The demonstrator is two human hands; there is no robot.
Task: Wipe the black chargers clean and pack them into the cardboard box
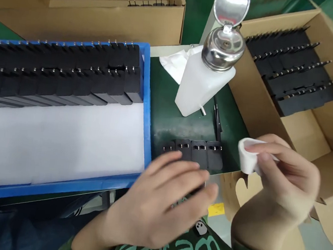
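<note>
My left hand (159, 203) is stretched out palm down, fingers apart, at the near side of a row of black plug adapters (199, 153) with metal prongs. Its fingertips partly cover the row. A dark patch shows between its fingers; I cannot make out what it is. My right hand (285, 179) pinches a folded white cloth (248, 156) between thumb and fingers, to the right of the row. Beyond the row stands a white pump bottle (201, 83) with its metal lid flipped up. Black tweezers (217, 120) lie beside it.
A blue-rimmed tray (146, 127) at left holds rows of black adapters (100, 79) on white foam (64, 142). Cardboard boxes with adapters stand at the back left (105, 24) and right (254, 102). White tissue (174, 65) lies behind the bottle. The table's near edge runs below the row.
</note>
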